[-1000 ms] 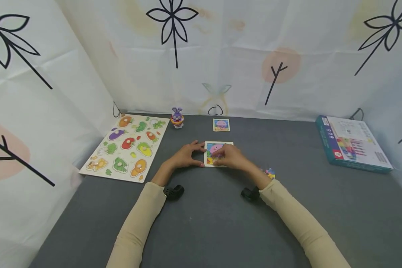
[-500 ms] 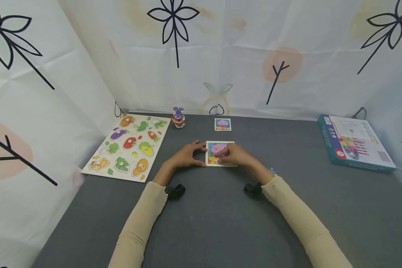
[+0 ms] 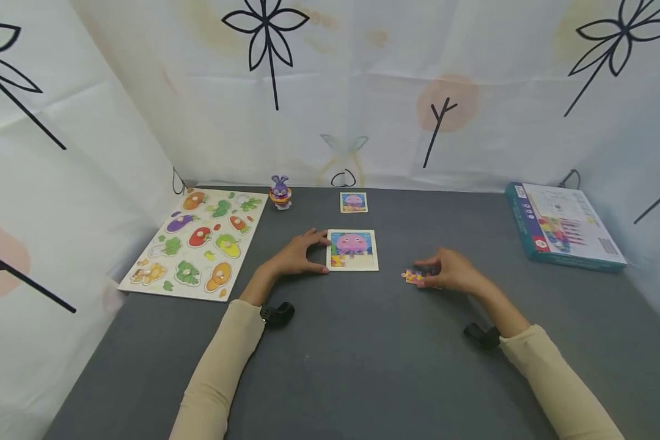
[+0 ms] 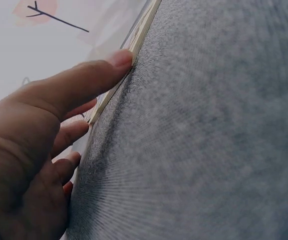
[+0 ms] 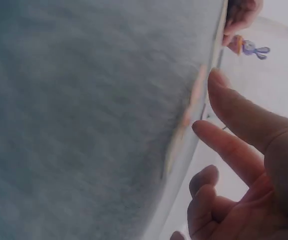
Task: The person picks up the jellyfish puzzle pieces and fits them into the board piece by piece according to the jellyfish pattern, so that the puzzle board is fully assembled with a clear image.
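In the head view a small square puzzle board [image 3: 365, 264] lies mid-table, with a pink octopus picture on it and a bare pale patch at its lower right. My left hand [image 3: 295, 253] rests at the board's left side. Seen from the left wrist, the thumb [image 4: 119, 59] and fingers touch the board's edge [image 4: 144, 31]. My right hand [image 3: 455, 271] is over a few loose, colourful puzzle pieces [image 3: 411, 276] right of the board, partly covering them. In the right wrist view its thumb and index finger are spread apart beside the blurred pieces [image 5: 196, 92].
A small octopus picture card [image 3: 354, 202] lies behind the board. Left of it stands a purple rabbit figure [image 3: 280, 192]. A vegetable picture board [image 3: 198, 269] covers the table's left side, and a teal-edged box [image 3: 577, 226] lies at the right. White printed cloth [image 3: 363, 110] encloses the table.
My right hand has left the puzzle board and moved right to the loose pieces, uncovering the octopus picture. My left hand stays at the board's left edge. The head view has shifted slightly.
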`<state>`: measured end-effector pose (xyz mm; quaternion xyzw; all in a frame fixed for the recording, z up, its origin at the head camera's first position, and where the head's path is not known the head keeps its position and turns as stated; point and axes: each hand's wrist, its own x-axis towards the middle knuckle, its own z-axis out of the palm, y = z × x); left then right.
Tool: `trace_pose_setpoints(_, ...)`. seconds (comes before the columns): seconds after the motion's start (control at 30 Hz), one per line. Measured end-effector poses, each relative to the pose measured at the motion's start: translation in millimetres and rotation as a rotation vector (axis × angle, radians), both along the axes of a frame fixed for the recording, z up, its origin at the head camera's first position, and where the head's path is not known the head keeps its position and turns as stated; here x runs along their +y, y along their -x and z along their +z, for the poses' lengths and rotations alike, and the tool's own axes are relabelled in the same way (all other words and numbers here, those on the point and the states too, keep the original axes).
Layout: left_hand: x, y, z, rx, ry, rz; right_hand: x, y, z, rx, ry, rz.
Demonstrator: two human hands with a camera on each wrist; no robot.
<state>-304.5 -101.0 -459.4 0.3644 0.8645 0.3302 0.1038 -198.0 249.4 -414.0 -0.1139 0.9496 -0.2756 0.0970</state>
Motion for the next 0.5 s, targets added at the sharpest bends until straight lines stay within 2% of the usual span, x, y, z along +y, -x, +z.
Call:
trace_pose_setpoints(0.1,-2.1,-1.6,-0.1,-0.002,0.023,-0.003,-0.5,-2.6,-5.4,0.038,-0.052,-0.010)
trace_pose_setpoints(0.3,-2.9,-2.6,0.1,0.000,0.037,-0.015,-4.7,-3.5,-8.0,0.105,-0.070,-0.026)
trace_pose_setpoints(0.5,-1.1,-2.7,2.7,0.010,0.051,-0.032,-9.8,2.5,-6.4,0.077,-0.045,-0.036)
